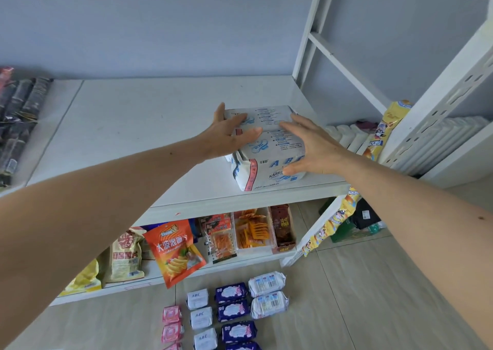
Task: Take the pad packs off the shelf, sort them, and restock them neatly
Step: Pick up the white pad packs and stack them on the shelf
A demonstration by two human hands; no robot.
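Note:
Two large white pad packs with blue "ABC" print lie one behind the other on the white top shelf (128,125), near its right front corner. The front pack (269,160) faces me with its end label. Behind it, touching, lies the rear pack (264,116). My left hand (226,133) rests flat on the packs' left side, fingers spread across both. On the right side, my right hand (312,147) presses the front pack, with the thumb low on its end face. On the floor below lie sorted columns of small packs: pink (172,323), white ABC (200,315), dark blue (233,309), white barcode-side (268,293).
Snack bags, including an orange chip bag (174,251), fill the lower shelf. Dark packets (18,120) lie at the top shelf's left end. A slotted white upright (437,104) and a hanging yellow snack strip (384,131) stand to the right, with white packs (346,135) behind.

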